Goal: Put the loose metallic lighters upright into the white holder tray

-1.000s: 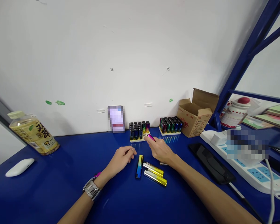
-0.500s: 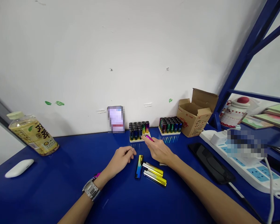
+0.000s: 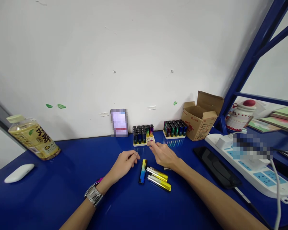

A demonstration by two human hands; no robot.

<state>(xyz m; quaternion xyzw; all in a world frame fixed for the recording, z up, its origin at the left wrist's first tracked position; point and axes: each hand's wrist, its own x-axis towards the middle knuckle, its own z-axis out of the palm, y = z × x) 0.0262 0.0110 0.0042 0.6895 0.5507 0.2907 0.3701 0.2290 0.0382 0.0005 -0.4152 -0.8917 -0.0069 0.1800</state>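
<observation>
My right hand (image 3: 163,153) is at the front right corner of the left cream tray (image 3: 141,144), fingers pinched on a purple lighter (image 3: 151,140). Most of that lighter is hidden by the fingers. Rows of lighters with black tops (image 3: 139,134) stand upright in the tray, with bare slots beside the pinched fingers. My left hand (image 3: 127,162) rests on the blue table, fingers curled and no object visible in them. Between the hands lie a blue-and-yellow lighter (image 3: 142,171) and two silver-and-yellow lighters (image 3: 159,182), just apart from the fingers.
A second tray of lighters (image 3: 175,129) stands beside an open cardboard box (image 3: 199,123). Rightward are a black phone (image 3: 217,167) and a white power strip (image 3: 252,169). A drink bottle (image 3: 35,137) and white mouse (image 3: 19,173) sit left. A blurred screen (image 3: 119,122) leans on the wall.
The purple lighter, earlier showing slanted above my right fingers, is now almost out of sight at the tray's bare slots. My right hand has shifted slightly; my left hand has stayed put.
</observation>
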